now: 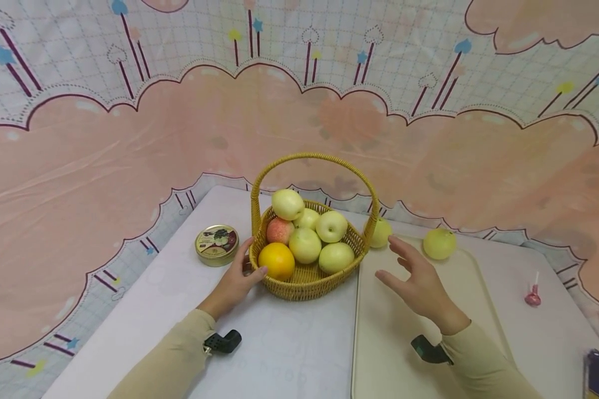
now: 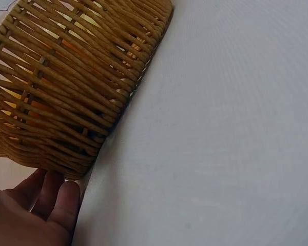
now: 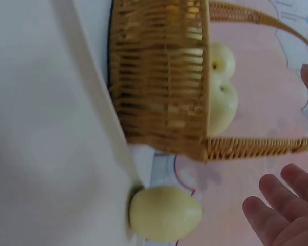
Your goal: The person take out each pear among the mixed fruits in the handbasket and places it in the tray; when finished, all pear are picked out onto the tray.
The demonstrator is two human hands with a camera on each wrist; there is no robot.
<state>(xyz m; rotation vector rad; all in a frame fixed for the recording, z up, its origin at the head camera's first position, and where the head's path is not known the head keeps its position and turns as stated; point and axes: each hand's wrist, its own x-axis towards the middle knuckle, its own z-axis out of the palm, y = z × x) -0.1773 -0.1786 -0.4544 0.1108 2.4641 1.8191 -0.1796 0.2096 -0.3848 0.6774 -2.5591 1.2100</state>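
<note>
A woven wicker basket (image 1: 299, 291) with a tall arched handle stands on the white-covered table. Several pale yellow-green apples (image 1: 304, 245), a reddish fruit (image 1: 279, 230) and an orange (image 1: 277, 261) fill it. My left hand (image 1: 235, 282) touches the basket's left side, its thumb beside the rim near the orange and its fingers along the outside. From the left wrist view, the fingers (image 2: 51, 195) reach the wicker low down. Spread and holding nothing, my right hand (image 1: 419, 282) hovers over a cream tray (image 1: 379, 343), to the right of the basket.
Two more pale fruits stand apart: one fruit (image 1: 381, 233) behind the basket's right side, another fruit (image 1: 440, 244) at the tray's far end. A round tin (image 1: 217, 245) sits left of the basket. A wrapped lollipop (image 1: 533, 296) lies at right. Patterned cloth hangs behind the table.
</note>
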